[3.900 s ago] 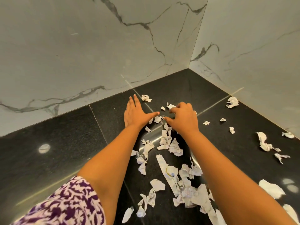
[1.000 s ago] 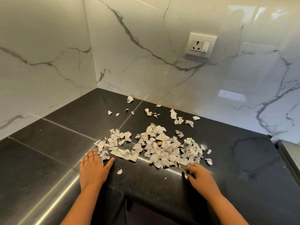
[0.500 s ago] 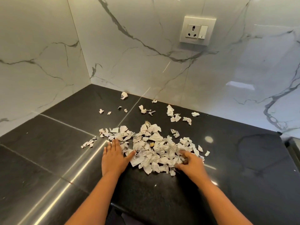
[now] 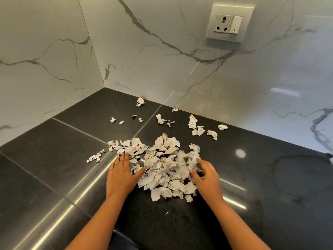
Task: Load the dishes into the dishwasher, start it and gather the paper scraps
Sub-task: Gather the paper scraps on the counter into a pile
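Two marble-veined wall panels (image 4: pixel 147 56) meet in a corner far beyond both hands, and below them spreads the black polished countertop (image 4: pixel 270 186) on which everything lies. Above and beyond the right hand, a white socket plate (image 4: pixel 230 24) with a switch is set into the wall. Between the two hands sits the main heap of paper scraps (image 4: pixel 165 165), crumpled white pieces piled loosely on the counter, its near edge reaching toward the wrists. The left hand (image 4: pixel 121 175) lies flat on the counter, palm down, fingers held together and extended, thumb splayed out so that it touches the heap's left edge. The right hand (image 4: pixel 207 175) is at the heap's right edge, fingers curled loosely and spread, touching the scraps there; whether any piece is actually pinched in it cannot be told, since the paper at its fingertips is blurred. Just beyond the left hand's fingertips a flatter band of scraps (image 4: pixel 126 146) joins the heap. Left of that hand, a small separate cluster (image 4: pixel 96 156) lies apart. Well beyond both hands, near the wall, loose pieces (image 4: pixel 194 125) are scattered singly, the farthest one (image 4: pixel 140 101) close to the corner. A tiny white fleck (image 4: pixel 167 212) lies between the forearms.
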### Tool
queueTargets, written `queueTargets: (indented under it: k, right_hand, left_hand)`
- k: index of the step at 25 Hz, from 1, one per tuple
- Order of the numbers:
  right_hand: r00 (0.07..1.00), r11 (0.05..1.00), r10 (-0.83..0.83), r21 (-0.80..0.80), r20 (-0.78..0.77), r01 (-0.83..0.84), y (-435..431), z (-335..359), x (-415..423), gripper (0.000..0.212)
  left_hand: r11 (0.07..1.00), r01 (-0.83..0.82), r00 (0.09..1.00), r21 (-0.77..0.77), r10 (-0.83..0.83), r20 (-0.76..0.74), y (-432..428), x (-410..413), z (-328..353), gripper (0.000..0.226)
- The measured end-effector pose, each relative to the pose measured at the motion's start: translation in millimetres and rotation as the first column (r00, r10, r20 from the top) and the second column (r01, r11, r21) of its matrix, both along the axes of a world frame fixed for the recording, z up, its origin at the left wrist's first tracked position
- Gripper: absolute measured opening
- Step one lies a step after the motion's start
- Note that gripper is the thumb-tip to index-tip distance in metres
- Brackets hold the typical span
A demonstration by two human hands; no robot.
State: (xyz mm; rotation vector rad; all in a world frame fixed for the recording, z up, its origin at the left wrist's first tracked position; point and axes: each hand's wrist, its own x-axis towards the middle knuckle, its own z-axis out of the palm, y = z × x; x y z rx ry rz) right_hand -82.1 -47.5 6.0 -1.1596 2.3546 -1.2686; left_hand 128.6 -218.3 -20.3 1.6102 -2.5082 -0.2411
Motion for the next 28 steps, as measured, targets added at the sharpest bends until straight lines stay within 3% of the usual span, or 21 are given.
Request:
queueTargets:
  k: [3, 4, 6, 8, 9, 11, 13, 14, 16, 19, 22, 25, 26, 28]
  right_hand:
    - [0.997, 0.986, -0.071, -0.151, -0.03, 0.066, -14, 16, -19, 0.029]
    - [0.992, 0.988, -0.116, -0.105, -0.038, 0.112, -17, 15, -32, 0.033]
    - [0.994, 0.983, -0.11, 0.145, -0.018, 0.111, -24, 7, -50, 0.054]
    - [0.999, 0.926, 0.023, 0.379, -0.043, -0.005, -35, -5, -51, 0.071]
    - [0.993, 0.91, 0.099, 0.41, -0.064, -0.065, -41, -11, -44, 0.073]
    - [0.972, 0.917, 0.234, 0.335, -0.011, -0.217, -51, -10, -28, 0.067]
    - [0.941, 0.933, 0.3, 0.156, 0.155, -0.323, -52, -1, -18, 0.053]
    - [0.93, 0.947, 0.296, 0.058, 0.217, -0.315, -48, 4, -15, 0.046]
    - [0.965, 0.981, 0.193, -0.041, 0.177, -0.188, -38, 4, -19, 0.037]
    - [0.998, 0.992, 0.04, 0.114, 0.046, -0.045, -26, -7, -35, 0.044]
    - [0.99, 0.952, 0.132, 0.273, 0.054, -0.142, -28, -5, -22, 0.055]
    - [0.944, 0.906, 0.3, 0.269, 0.141, -0.328, -34, 12, 10, 0.062]
    - [0.942, 0.897, 0.319, 0.287, 0.105, -0.335, -34, 18, 17, 0.063]
    - [0.969, 0.902, 0.239, 0.384, -0.061, -0.198, -26, 30, 14, 0.069]
  left_hand:
    - [1.0, -0.003, 1.0, 0.003, 0.003, -0.013, 1, 0, -2, 0.094]
    - [1.0, -0.004, 1.0, 0.001, 0.004, -0.016, 0, 0, -2, 0.093]
    - [1.0, -0.001, 1.0, -0.003, 0.001, -0.008, -1, 1, -2, 0.093]
    - [1.0, 0.002, 1.0, -0.006, -0.002, 0.002, 1, 1, -1, 0.093]
    - [1.0, -0.002, 1.0, -0.007, 0.002, 0.001, 1, 0, 0, 0.093]
    - [1.0, -0.009, 1.0, -0.002, 0.009, 0.001, 1, -1, 0, 0.093]
    - [1.0, -0.005, 1.0, 0.0, 0.005, 0.026, -1, -3, 0, 0.092]
    - [1.0, -0.004, 0.999, 0.001, 0.004, 0.041, -1, -3, 0, 0.092]
    - [1.0, -0.007, 0.999, 0.004, 0.007, 0.042, 0, -3, -1, 0.091]
    - [1.0, -0.005, 0.999, 0.01, 0.004, 0.048, 0, -2, -1, 0.096]
    - [1.0, 0.012, 0.998, -0.001, -0.012, 0.062, -2, -2, 0, 0.104]
    - [0.998, 0.05, 0.998, 0.025, -0.051, 0.046, 1, 1, 2, 0.104]
    - [0.998, 0.056, 0.998, 0.041, -0.057, 0.026, 2, 3, 3, 0.106]
    - [0.996, 0.075, 0.997, 0.057, -0.075, -0.011, 5, 7, 4, 0.113]
